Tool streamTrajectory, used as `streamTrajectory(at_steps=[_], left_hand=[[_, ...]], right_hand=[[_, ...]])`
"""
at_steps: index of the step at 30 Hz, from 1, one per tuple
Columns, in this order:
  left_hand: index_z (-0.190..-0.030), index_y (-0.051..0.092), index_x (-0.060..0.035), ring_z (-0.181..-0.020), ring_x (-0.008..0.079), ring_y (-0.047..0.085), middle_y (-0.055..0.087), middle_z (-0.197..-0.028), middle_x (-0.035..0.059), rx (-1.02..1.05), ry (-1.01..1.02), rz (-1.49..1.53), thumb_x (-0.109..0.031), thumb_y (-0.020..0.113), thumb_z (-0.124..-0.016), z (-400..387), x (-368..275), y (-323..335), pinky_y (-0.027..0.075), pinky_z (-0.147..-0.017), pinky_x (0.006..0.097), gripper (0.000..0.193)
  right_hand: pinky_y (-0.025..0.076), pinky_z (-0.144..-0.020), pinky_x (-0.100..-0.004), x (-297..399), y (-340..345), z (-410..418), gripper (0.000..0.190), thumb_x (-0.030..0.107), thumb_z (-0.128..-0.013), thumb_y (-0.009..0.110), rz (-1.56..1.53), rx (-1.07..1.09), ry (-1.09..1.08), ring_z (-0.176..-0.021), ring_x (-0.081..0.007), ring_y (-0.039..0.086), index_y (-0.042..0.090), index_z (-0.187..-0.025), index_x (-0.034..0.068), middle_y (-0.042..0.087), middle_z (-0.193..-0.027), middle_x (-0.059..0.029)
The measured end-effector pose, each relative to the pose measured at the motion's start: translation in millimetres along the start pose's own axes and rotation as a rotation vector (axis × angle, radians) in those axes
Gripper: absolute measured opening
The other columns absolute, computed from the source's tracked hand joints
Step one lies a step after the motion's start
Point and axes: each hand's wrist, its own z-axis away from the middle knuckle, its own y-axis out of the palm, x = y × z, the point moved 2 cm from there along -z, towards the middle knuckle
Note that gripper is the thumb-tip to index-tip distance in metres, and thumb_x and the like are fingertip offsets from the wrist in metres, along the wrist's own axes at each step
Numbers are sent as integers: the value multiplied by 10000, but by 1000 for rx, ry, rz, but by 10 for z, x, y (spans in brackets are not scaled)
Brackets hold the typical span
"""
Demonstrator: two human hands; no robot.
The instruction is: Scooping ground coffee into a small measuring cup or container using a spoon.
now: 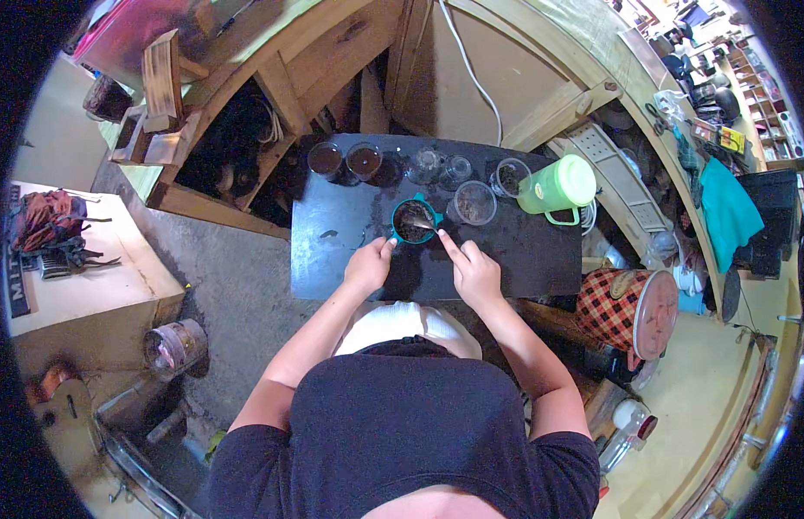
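Observation:
My left hand (pixel 369 265) grips the handle of a teal plastic strainer (pixel 439 217) at the middle of a dark table. Dark, wet-looking grounds or soil fill its bowl. With my right hand (pixel 472 267) I hold a metal spoon (pixel 420 222), its bowl resting in the dark material. Just right of the strainer stands a clear plastic cup (pixel 475 203) with some residue. A second clear cup (pixel 513 178) holds dark bits beside a light green lidded pitcher (pixel 548 187). At the back left are a cup of dark liquid (pixel 325 159) and another cup of dark liquid (pixel 364 161).
Two clear plastic cups or lids (pixel 425 165) (pixel 457 170) lie at the back of the black table (pixel 337 259). A checkered round container (pixel 612 311) stands beyond the right edge. A wooden frame (pixel 350 39) and a white cable (pixel 473 71) are behind the table.

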Motion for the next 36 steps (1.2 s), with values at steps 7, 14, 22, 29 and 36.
streamTrajectory(at_steps=[7, 14, 22, 29, 36], left_hand=[[-968, 590, -54, -940, 446, 590, 642, -934, 246, -13, 16, 17, -438, 379, -978, 4, -6, 6, 449, -804, 522, 438], [-953, 590, -46, -937, 446, 589, 640, -926, 253, 4, 6, -3, -433, 380, -979, 9, -26, -16, 448, -803, 526, 441], [-972, 590, -48, -941, 446, 590, 641, -943, 252, 10, 12, 8, -442, 367, -981, 21, -56, -21, 449, -811, 523, 453], [-974, 589, -44, -944, 442, 589, 638, -955, 251, 28, -11, -5, -442, 365, -982, 39, -111, -61, 448, -816, 519, 457], [-946, 582, -42, -951, 444, 582, 636, -959, 248, -40, 33, 29, -436, 369, -982, 22, -47, -6, 445, -812, 515, 449]], right_hand=[[505, -533, -380, -13, 99, 68, 611, 59, -796, 561, -104, -53, 10, -587, -260, 572, 485, -1377, 230, 470, -770, -78], [506, -541, -399, 17, 101, 120, 536, 64, -843, 540, -174, -116, 76, -595, -286, 586, 491, -1360, 197, 500, -803, -102], [505, -531, -389, -1, -13, 136, 540, 77, -830, 566, -118, -102, 53, -598, -276, 591, 486, -1354, 180, 510, -812, -94], [508, -536, -383, -96, -15, 187, 516, 75, -814, 574, -117, -184, 9, -608, -267, 600, 508, -1319, 156, 519, -818, -85], [484, -539, -388, -57, -38, 172, 366, 42, -854, 561, -200, -254, 50, -625, -308, 597, 588, -1211, 116, 545, -784, -116]])
